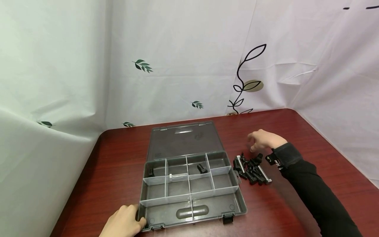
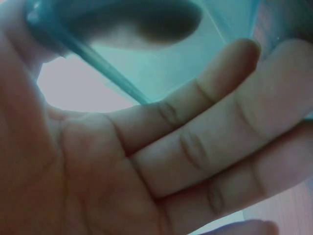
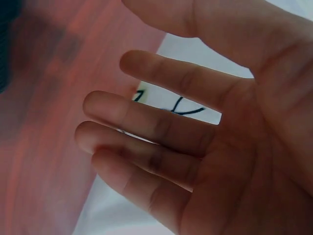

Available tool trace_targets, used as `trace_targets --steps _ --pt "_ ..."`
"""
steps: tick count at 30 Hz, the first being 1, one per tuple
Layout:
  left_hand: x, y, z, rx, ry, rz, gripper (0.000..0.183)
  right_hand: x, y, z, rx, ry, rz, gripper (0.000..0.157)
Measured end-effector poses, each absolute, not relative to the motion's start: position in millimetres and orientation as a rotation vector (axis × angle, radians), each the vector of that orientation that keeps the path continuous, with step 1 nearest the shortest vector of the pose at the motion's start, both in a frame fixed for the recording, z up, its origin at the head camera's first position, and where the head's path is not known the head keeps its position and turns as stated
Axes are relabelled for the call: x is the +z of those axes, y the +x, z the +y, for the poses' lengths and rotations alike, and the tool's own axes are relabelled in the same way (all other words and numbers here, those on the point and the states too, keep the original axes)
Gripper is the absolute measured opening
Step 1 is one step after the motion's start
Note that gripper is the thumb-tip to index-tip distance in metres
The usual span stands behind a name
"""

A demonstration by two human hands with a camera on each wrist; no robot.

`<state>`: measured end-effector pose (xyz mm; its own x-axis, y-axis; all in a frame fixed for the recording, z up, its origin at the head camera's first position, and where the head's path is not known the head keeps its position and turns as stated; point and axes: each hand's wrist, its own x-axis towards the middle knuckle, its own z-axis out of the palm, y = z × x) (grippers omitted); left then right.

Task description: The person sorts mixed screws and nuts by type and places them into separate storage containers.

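My left hand (image 1: 124, 221) grips the front left corner of a grey plastic compartment box (image 1: 242, 201). In the left wrist view its thumb (image 2: 161, 24) lies over the box wall and the fingers run along the outside. Above the table, just behind a pile of black and silver bolts (image 1: 251, 171), hovers my right hand (image 1: 265, 139). Its fingers (image 3: 156, 117) are spread, loosely bent, and the palm holds nothing. Inside the box's back row lie a black bolt (image 1: 151, 172) at left, a silver bolt (image 1: 177, 176) second and another black bolt (image 1: 202, 169) third.
The box's see-through lid (image 1: 183, 141) lies folded back on the dark red table (image 1: 118, 164). Black latches (image 1: 227, 218) are on the box's front edge. White cloth (image 1: 177, 92) with leaf prints hangs behind and at both sides of the table.
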<state>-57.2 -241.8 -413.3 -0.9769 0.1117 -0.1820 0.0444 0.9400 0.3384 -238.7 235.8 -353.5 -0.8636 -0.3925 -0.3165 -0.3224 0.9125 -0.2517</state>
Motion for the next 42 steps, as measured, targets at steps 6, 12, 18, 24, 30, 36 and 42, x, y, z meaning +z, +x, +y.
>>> trace_targets --steps 6,12,18,24,30,36,42 --pt "-413.4 -57.0 -242.1 0.494 0.118 2.901 0.020 -361.9 -232.2 249.9 -0.260 -0.489 2.650 0.041" --pt "-413.3 -56.5 -242.2 0.500 0.122 2.903 0.020 -363.0 -227.9 254.7 -0.260 -0.468 2.608 0.043" --pt "-413.0 -57.4 -241.7 0.506 0.099 2.866 0.020 -364.1 -225.0 253.7 -0.244 -0.471 2.567 0.045" --pt "-413.0 -57.8 -242.2 0.505 0.097 2.854 0.020 -367.0 -222.4 254.1 -0.265 -0.480 2.571 0.042" --pt "-414.1 -58.1 -242.6 0.506 0.102 2.863 0.020 -368.7 -221.1 256.4 -0.292 -0.494 2.591 0.038" --pt "-414.6 -58.1 -242.6 0.508 0.106 2.864 0.020 -370.1 -220.0 258.0 -0.330 -0.507 2.603 0.030" --pt "-414.6 -57.8 -241.7 0.516 0.079 2.837 0.019 -369.0 -220.1 256.8 -0.343 -0.525 2.611 0.021"
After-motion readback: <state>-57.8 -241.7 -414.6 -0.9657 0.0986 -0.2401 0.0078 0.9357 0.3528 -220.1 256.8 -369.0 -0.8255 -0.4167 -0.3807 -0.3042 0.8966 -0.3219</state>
